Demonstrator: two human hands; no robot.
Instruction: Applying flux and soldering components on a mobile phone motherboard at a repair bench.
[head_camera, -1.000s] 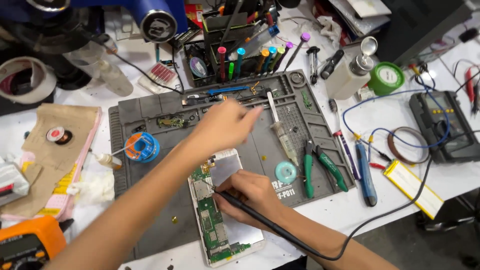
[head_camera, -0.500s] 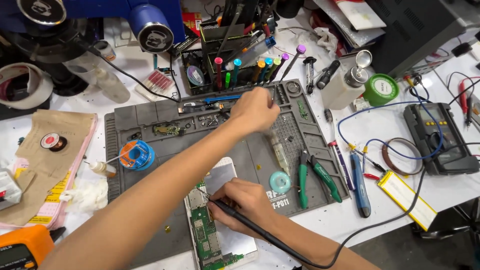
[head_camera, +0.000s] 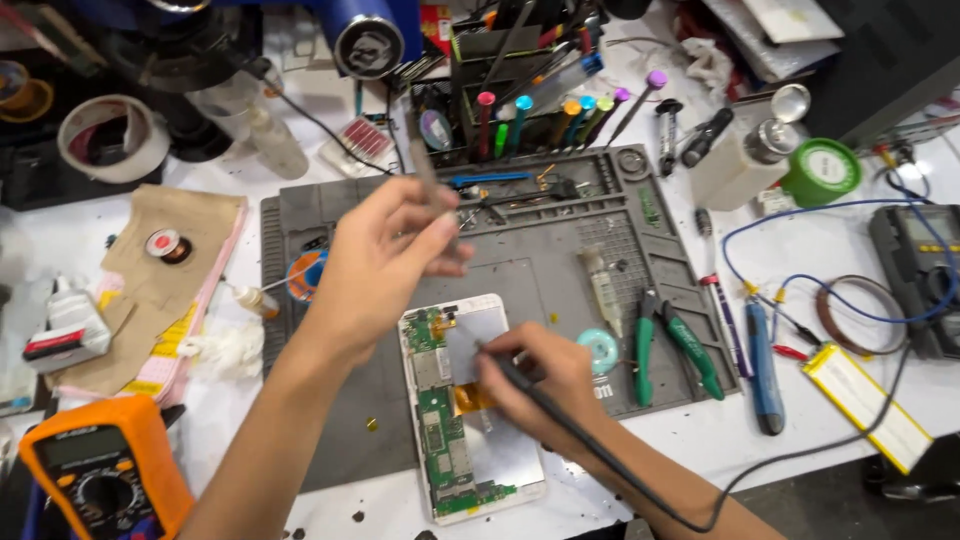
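Note:
An opened white device (head_camera: 480, 450) with a green circuit board and a silver shield lies at the front of the grey work mat (head_camera: 530, 260). My right hand (head_camera: 545, 385) rests on it and grips a black soldering iron (head_camera: 500, 365) like a pen, tip on the device's upper part. Its dark cord (head_camera: 640, 490) trails toward the front right. My left hand (head_camera: 385, 260) hovers above the mat just behind the device, fingers pinched on a thin grey metal tool (head_camera: 428, 170) that points up and away.
Green-handled pliers (head_camera: 665, 345) and a syringe (head_camera: 603, 285) lie on the mat's right side. An orange multimeter (head_camera: 95, 475) sits front left, a rack of tools (head_camera: 520, 90) at the back, and a black meter (head_camera: 920, 270) with blue wire at right. Tape rolls (head_camera: 100, 135) sit at left.
My left hand reached to the back of the mat, then drew back toward the device, now holding the thin metal tool. My right hand stays on the device with the iron.

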